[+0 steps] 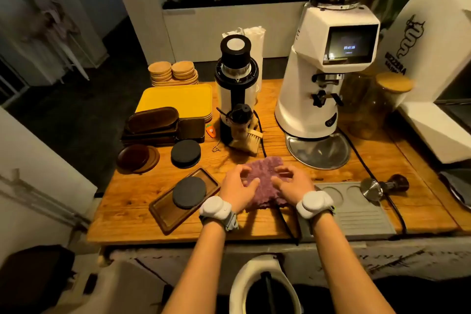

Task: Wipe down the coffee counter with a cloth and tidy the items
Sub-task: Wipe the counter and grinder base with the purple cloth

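The purple, nubbly microfibre cloth (263, 181) is spread on the warm-toned wooden plank counter (132, 201), near its front edge, between the dark rectangular wooden tray (163, 208) and the grey rubber tamping mat (362, 214). It is pressed down by both hands: the left hand (238, 187) is laid on its left edge with fingers curled onto the fabric, and the right hand (291, 182) is bunched over its right side, so the cloth is grasped by each rather than released.

The wiping step is judged to be in hand, with the cloth being gathered or pushed across the middle strip of the counter. For the next move, a sweep clear of the black power cable (285, 222) and of the pale wooden bristle brush (248, 139) just behind the cloth would be called for; the tidying is judged not yet done.

On the dark tray a round black disc (189, 192) is held, lying flat toward its far end. A clear glass jar with a cork lid (393, 83) is stood at the right behind the large white coffee grinder (313, 69); its contents cannot be made out. The yellow plastic trays (178, 99) are stacked, the top one bare apart from the dark wooden dishes (153, 120) overlapping its front edge. The mat's two round recesses are seen empty, and the metal tamper with a dark handle (382, 186) is laid on its side just beside the mat.
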`<state>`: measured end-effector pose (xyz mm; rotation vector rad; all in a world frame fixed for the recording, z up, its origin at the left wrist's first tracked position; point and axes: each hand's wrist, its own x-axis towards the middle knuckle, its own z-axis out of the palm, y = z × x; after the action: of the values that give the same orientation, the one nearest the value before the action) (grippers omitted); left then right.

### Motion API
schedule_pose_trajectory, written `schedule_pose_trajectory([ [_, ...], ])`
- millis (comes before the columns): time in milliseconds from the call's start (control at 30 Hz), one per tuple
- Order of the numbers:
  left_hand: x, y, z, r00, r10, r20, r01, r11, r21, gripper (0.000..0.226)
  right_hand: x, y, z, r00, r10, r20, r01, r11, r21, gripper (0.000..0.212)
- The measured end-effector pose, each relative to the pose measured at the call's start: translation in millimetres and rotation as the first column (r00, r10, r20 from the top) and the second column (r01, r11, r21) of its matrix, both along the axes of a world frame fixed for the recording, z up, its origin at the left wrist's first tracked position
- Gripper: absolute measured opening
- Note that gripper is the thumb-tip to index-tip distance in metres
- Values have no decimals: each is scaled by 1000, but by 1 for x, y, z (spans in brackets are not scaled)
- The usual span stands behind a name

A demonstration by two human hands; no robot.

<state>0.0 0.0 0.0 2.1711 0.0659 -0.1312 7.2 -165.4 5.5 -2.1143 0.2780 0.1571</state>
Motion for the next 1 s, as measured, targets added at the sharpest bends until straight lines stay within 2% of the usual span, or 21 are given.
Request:
schedule_pose_trajectory([
  [100, 0, -3, -16, 996, 73, -53, -66, 989, 130, 39, 1, 1, -9, 998, 13, -60, -15, 999, -29, 41],
  [167, -3, -4, -28, 992, 96, -86, -81, 984, 160, 42, -2, 4, -16, 995, 51, -82, -57, 996, -69, 45],
  [433, -4, -10, -49, 986, 137, -100, -127, 987, 101, 53, 5, 7, -37, 978, 160, -134, -184, 965, -189, 60],
  [600, -2, -14, -51, 975, 192, -109, -194, 981, -8, 58, 8, 10, -47, 987, 132, -94, -153, 947, -282, 29],
  [733, 0, -19, -41, 972, 212, -105, -216, 976, -33, 57, 8, 11, -47, 991, 115, -66, -129, 954, -271, 10],
  [833, 2, -19, -30, 977, 205, -60, -209, 975, -70, 49, 6, 11, -39, 997, 80, -15, -82, 979, -187, 6],
  [1000, 1, -14, -11, 971, 236, -46, -240, 931, -277, 41, -1, 9, -10, 991, 103, 80, -99, 993, -58, 13],
])
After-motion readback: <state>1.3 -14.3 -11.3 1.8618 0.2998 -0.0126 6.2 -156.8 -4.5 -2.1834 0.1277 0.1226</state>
